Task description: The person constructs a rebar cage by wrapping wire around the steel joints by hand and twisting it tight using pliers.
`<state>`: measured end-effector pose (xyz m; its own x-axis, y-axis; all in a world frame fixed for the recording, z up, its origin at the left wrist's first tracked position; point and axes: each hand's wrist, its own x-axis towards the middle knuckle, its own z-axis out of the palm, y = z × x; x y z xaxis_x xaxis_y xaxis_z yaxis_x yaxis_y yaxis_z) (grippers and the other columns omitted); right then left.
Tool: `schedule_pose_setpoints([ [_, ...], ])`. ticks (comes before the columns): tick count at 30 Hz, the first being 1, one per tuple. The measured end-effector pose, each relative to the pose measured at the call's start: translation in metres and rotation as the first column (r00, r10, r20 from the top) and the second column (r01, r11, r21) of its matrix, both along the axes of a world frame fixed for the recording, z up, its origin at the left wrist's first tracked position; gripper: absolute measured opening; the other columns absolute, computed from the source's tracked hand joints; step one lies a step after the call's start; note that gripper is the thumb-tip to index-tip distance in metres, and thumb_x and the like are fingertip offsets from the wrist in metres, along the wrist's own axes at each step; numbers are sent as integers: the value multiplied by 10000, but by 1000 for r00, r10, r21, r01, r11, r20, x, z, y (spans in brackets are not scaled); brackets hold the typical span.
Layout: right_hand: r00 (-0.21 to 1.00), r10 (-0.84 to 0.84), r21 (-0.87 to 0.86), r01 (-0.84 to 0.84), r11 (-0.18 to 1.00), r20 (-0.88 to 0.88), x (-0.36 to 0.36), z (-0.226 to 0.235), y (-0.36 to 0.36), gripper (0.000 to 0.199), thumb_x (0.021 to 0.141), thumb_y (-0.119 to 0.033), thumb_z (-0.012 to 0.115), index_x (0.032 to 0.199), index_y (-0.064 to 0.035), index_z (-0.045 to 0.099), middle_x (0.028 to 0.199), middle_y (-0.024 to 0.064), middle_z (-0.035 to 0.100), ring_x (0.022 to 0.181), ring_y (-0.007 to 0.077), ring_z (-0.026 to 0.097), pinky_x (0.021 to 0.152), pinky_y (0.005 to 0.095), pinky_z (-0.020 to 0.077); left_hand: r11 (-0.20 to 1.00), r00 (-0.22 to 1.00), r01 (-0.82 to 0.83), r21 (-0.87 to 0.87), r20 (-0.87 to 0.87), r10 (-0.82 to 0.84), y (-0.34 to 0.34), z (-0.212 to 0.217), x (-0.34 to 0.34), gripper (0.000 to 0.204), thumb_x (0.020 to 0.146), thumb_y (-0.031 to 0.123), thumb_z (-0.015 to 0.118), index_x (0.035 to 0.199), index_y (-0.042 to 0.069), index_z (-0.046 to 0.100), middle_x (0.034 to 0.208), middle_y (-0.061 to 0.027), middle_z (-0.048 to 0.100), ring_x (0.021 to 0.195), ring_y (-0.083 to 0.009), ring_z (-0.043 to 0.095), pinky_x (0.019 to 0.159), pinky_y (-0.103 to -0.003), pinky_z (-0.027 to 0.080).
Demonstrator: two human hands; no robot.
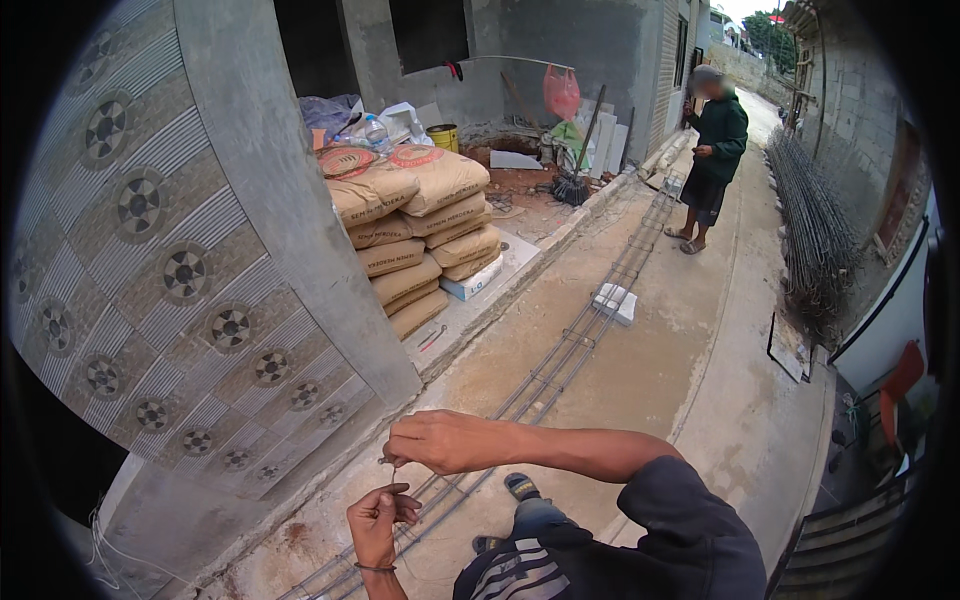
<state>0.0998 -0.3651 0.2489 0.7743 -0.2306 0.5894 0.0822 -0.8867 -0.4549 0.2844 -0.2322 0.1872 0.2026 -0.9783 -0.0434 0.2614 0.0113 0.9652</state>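
Observation:
My right hand [440,440] reaches across from the right, its fingers pinched on the upper end of a thin tie wire [393,473]. Just below it, my left hand [378,518] is closed on the lower end of the same wire. Both hands hover over the near end of a long rebar cage [560,360] that lies on the concrete ground and runs away to the upper right. My sandalled foot [520,487] rests beside the cage.
A tiled wall [180,270] and a concrete column [290,200] stand at left. Behind them is a stack of cement sacks [415,230]. A white block [614,303] sits on the cage. Another person [712,150] stands farther along. More rebar cages [815,230] lean against the right wall.

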Motion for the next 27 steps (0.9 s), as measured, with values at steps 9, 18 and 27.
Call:
schedule_pose_setpoints([
  [9, 969, -234, -480, 170, 860, -76, -49, -1, -5, 114, 847, -117, 554, 927, -39, 532, 886, 98, 544, 881, 263, 587, 792, 398, 482, 992, 982, -126, -18, 136, 128, -12, -14, 3, 286, 844, 195, 758, 801, -81, 696, 516, 13, 465, 424, -44, 311, 411, -241, 197],
  [18, 974, -218, -232, 200, 952, -54, -58, 3, 2, 180, 885, -216, 613, 875, -40, 582, 826, 91, 558, 856, 278, 597, 740, 433, 461, 998, 981, -28, -47, 192, 37, -16, -1, -1, 276, 844, 207, 751, 792, -57, 691, 513, 7, 480, 413, -42, 322, 399, -240, 201],
  [27, 968, -245, -35, 243, 969, -64, -66, -10, 20, 233, 839, -127, 617, 1048, -24, 622, 830, 117, 543, 841, 273, 585, 633, 422, 480, 997, 936, -63, -54, 343, 78, -18, 7, -9, 284, 834, 216, 759, 751, -48, 698, 499, 30, 462, 421, -35, 314, 420, -246, 165],
])
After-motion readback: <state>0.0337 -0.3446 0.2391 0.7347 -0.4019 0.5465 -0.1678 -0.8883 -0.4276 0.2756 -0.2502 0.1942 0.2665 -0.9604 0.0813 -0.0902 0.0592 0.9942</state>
